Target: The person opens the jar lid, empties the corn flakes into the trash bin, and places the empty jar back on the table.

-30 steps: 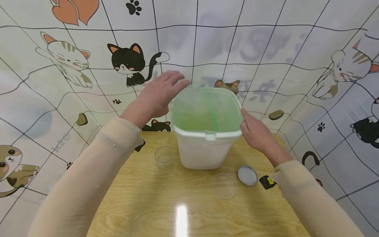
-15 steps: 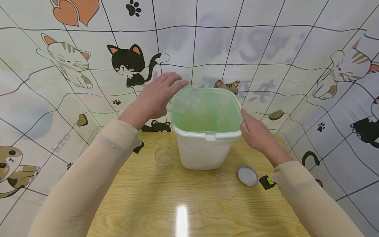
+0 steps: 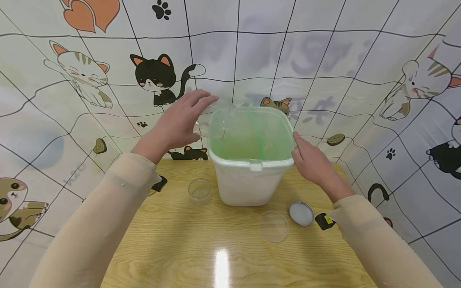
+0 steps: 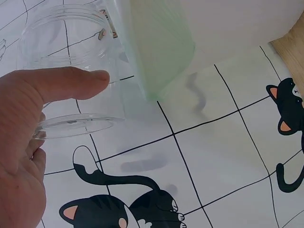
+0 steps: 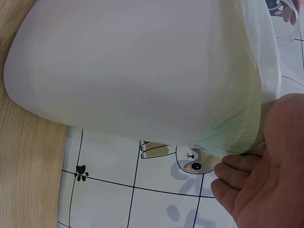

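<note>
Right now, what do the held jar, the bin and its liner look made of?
Jar: glossy, clear, rigid plastic or glass; background shows through, can't tell which.
Bin: smooth white, probably moulded plastic, going by its rounded, even walls.
Liner: thin, translucent green film, likely plastic, given its creases outside the bin.

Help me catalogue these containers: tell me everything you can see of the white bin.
The white bin looks plastic, squarish with rounded corners, and narrows toward its base; a small tab sits mid-rim on the near side. A thin, translucent green liner covers the inside and hangs over the outside of the rim. The bin stands upright on the wooden table, near the cat-patterned wall. The right hand grips its right rim; a clear jar is held at its left rim, contact unclear.
</note>
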Demonstrator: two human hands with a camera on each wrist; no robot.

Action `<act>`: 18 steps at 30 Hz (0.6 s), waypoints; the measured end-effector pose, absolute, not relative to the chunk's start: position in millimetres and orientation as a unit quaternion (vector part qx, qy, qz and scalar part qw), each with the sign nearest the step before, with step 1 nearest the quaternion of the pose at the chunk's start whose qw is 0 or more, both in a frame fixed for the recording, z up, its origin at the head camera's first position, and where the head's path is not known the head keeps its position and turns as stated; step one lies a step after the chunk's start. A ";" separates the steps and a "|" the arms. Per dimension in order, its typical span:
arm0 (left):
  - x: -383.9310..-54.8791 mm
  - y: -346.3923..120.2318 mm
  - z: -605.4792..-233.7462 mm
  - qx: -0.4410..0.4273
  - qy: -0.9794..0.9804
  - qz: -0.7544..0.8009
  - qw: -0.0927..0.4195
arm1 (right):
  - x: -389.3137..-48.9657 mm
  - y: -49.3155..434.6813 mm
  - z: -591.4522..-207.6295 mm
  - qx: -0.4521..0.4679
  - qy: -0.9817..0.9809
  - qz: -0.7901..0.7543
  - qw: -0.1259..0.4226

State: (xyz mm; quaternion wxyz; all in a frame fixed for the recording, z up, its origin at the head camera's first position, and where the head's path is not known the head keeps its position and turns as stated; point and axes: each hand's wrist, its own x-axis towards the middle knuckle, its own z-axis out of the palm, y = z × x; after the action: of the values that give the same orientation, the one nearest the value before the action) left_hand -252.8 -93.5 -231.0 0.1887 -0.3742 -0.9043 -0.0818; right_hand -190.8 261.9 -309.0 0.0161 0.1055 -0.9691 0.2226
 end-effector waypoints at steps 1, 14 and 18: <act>-252.2 -94.5 -231.5 -0.371 -0.904 -0.090 0.190 | -190.8 261.9 -309.1 0.106 -0.969 0.222 0.016; -244.2 -114.0 -246.3 -0.313 -0.911 -0.201 0.178 | -191.1 261.0 -308.6 0.106 -0.969 0.221 0.016; -238.7 -123.2 -254.8 -0.294 -0.905 -0.242 0.186 | -190.7 260.9 -308.2 0.105 -0.969 0.222 0.015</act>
State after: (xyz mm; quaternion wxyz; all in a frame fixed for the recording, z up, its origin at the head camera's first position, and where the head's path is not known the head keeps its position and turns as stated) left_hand -238.7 -123.2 -254.8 0.1861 -0.2945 -0.9055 -0.2423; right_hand -190.7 260.9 -308.2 0.0147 0.1053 -0.9691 0.2224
